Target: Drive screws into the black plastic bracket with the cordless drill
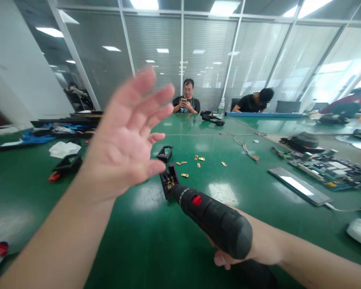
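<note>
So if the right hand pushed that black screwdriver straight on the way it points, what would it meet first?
The right hand aims the electric screwdriver at the black housing with brass parts; the tip seems to touch it, though depth is unclear.

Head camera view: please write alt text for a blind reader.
The right hand holds a black electric screwdriver, its tip at a black housing with brass contacts on a green table. The left hand is raised, open.
</note>
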{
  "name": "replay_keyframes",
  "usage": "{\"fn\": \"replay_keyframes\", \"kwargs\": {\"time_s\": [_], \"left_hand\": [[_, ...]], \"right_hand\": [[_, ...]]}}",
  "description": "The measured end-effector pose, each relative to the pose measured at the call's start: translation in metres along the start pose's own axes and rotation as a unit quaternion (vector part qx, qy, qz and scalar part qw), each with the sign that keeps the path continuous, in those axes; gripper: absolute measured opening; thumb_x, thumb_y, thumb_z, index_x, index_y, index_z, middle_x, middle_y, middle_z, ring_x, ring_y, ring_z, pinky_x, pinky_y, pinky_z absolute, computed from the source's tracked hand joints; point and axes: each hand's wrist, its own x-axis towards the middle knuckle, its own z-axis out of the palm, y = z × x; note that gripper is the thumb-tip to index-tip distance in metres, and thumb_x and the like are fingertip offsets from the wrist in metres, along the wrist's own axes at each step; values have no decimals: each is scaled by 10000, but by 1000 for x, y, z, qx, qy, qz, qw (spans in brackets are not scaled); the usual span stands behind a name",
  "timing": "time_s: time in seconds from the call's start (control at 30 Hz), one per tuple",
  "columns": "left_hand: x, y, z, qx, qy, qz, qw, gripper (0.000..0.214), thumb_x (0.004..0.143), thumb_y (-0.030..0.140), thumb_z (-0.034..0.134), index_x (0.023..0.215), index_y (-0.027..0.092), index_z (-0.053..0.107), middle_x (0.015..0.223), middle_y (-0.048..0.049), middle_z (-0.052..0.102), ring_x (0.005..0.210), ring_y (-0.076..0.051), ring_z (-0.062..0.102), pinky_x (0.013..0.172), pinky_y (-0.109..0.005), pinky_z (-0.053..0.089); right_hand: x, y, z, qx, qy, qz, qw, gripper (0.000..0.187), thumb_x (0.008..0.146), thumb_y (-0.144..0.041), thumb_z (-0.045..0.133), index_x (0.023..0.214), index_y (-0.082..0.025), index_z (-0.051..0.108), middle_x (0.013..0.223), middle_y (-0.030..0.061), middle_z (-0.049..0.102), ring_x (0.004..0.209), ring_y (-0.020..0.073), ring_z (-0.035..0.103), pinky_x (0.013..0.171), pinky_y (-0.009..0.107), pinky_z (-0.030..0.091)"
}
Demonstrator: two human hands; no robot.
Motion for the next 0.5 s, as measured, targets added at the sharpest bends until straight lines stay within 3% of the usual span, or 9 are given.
{"fn": "replay_keyframes", "kwargs": {"time_s": [0.03, 0.1, 0.17, 0.23, 0.3, 0.4, 0.5], "left_hand": [[2, -22, -2, -18, 7, -16, 1000, 682, 631, 231, 919, 1265, 272, 672, 1343, -42, 652, 1347, -288, 538, 1148, -446, 404], [-2, -73, -9, 1, 174, -86, 981, 206, 793, 252, 781, 994, 216, 752, 1110, -53, 742, 1153, -238, 659, 1016, -362, 487], [-17, -121, -17, 23, 288, -180, 940, 108, 859, 255, 695, 912, 186, 759, 1027, -79, 759, 1032, -218, 695, 876, -300, 516], [-37, -153, -20, -22, 334, -269, 903, 135, 880, 259, 659, 863, 155, 743, 947, -101, 764, 902, -203, 718, 783, -271, 523], [-53, -166, -14, -86, 329, -360, 869, 205, 909, 323, 627, 893, 145, 726, 899, -111, 764, 789, -202, 725, 692, -273, 529], [-61, -164, 2, -170, 279, -460, 826, 391, 938, 497, 553, 908, 140, 708, 849, -140, 758, 724, -251, 730, 624, -335, 556], [-56, -159, 11, -200, 250, -487, 813, 416, 948, 520, 517, 917, 144, 692, 863, -159, 759, 755, -274, 742, 636, -368, 581]], "right_hand": [[0, 0, 1, 3, 2, -4, 1000, 371, 595, -123, 892, 840, -132, 613, 686, -26, 612, 585, 124, 642, 513, 194, 541], [0, 2, 2, 4, 6, -6, 1000, 366, 603, -139, 881, 854, -135, 614, 721, -14, 634, 609, 126, 654, 533, 192, 545], [0, 3, 2, 2, 17, -4, 1000, 387, 602, -151, 887, 881, -138, 619, 742, -4, 649, 635, 133, 655, 545, 194, 544], [0, 6, 1, -5, 21, -3, 1000, 405, 580, -143, 907, 866, -136, 620, 764, 5, 656, 661, 141, 656, 555, 197, 542], [0, 7, 0, -4, 20, 0, 1000, 420, 585, -146, 913, 888, -137, 622, 778, 5, 659, 647, 131, 647, 558, 200, 539], [0, 9, 0, 4, 12, -5, 1000, 464, 623, -167, 904, 982, -150, 610, 796, 1, 673, 618, 121, 647, 562, 213, 542], [0, 10, 0, 5, 14, -15, 1000, 446, 646, -173, 895, 975, -150, 596, 756, -9, 670, 595, 124, 653, 544, 211, 533]]}}
